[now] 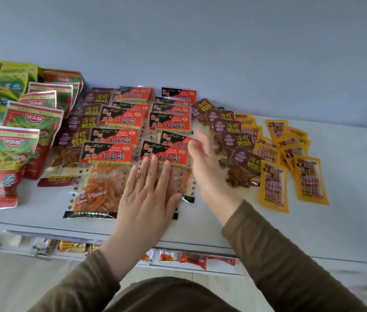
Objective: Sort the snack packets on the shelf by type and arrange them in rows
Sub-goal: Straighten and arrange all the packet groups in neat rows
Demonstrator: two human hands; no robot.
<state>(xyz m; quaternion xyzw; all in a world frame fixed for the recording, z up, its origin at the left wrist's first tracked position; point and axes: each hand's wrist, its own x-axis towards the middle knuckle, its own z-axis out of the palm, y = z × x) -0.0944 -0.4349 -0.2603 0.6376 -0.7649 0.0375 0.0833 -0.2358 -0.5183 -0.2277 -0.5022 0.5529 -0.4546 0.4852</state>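
Shelf (346, 176): packets mostly in type rows; yellow sausage packets (290, 158) loose at right. Left hand (148, 194) flat, pressing front black-and-red gluten packet (169, 167); right hand (207, 163) spread wide, holding nothing.

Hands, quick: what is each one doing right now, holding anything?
Left hand: open, fingers flat on the front red-and-black packet.
Right hand: open, fingers straight, holding nothing.
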